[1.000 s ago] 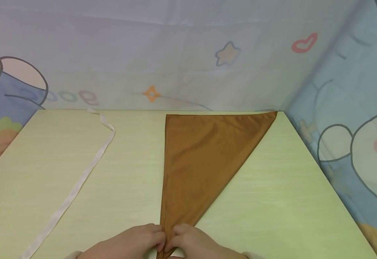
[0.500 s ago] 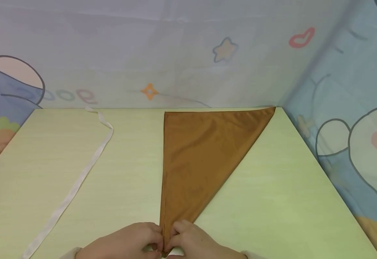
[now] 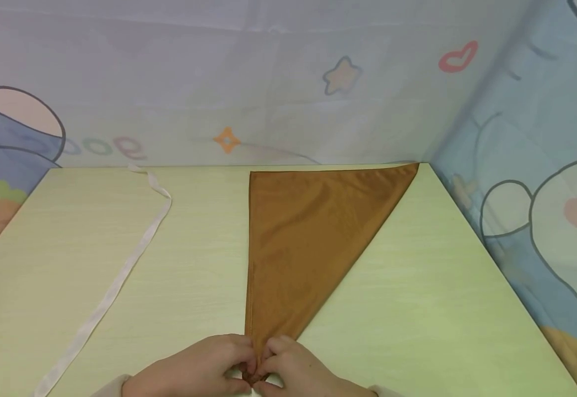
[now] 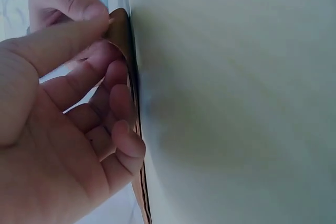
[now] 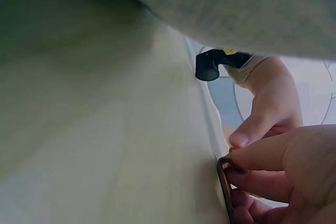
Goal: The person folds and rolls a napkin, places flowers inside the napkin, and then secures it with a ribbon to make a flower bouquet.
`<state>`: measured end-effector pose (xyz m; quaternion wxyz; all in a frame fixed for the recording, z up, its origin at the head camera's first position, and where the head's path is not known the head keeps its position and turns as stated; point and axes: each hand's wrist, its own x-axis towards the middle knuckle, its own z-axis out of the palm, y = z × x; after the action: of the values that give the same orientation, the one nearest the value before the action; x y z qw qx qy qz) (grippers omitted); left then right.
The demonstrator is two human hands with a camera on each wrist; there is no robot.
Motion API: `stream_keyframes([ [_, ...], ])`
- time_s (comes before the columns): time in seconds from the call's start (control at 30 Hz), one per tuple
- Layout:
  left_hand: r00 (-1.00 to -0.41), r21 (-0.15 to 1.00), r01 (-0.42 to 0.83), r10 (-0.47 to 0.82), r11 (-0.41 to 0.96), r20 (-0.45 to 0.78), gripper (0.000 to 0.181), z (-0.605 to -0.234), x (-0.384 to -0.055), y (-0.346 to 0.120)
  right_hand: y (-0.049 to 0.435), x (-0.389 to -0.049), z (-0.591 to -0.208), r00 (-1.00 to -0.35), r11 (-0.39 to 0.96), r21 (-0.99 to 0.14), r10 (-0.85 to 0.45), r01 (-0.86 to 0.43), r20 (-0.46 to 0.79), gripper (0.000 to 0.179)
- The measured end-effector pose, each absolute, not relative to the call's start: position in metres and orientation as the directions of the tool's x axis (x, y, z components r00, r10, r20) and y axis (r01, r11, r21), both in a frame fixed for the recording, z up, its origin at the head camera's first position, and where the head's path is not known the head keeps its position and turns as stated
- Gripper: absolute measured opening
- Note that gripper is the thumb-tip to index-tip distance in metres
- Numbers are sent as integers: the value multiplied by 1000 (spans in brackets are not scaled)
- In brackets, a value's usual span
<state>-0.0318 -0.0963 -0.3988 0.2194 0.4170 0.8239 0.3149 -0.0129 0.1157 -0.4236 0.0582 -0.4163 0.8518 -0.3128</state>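
A brown cloth [image 3: 313, 237], folded into a long triangle, lies flat with its wide end along the far table edge. Its narrow near end is turned up in a small bunched fold between both hands. At the left side of that fold, my left hand [image 3: 204, 361] pinches the cloth; in the left wrist view its thumb and index finger meet at the rounded fold [image 4: 121, 29], other fingers curled by the layered edge. My right hand [image 3: 300, 366] pinches the fold from the right, thumb low and fingers above. The right wrist view shows the cloth edge [image 5: 224, 182] at its fingertips.
A white ribbon [image 3: 127, 270] runs down the left part of the pale table [image 3: 417, 309], its far end at the back edge. Printed fabric walls [image 3: 169, 71] with cartoon shapes stand behind and at the sides.
The cloth's near tip, which reached lower in view before, is now turned up and bunched between the fingers. The left hand has shifted slightly up and closer to the right hand.
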Motion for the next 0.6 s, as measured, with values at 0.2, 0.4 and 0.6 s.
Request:
stream_keyframes([
  [0.2,-556,652,605,829,456,-64,10,-402,-32,-94,117,-12,-425,-681,446,-641,-713,-625,167,14],
  [0.4,-590,646,578,802,499,-91,12,-401,-31,-90,117,-12,-423,-740,500,-688,-668,-526,80,5],
  [0.6,-627,643,558,774,525,-88,15,-401,-31,-87,116,-11,-424,-739,492,-679,-664,-545,111,7],
])
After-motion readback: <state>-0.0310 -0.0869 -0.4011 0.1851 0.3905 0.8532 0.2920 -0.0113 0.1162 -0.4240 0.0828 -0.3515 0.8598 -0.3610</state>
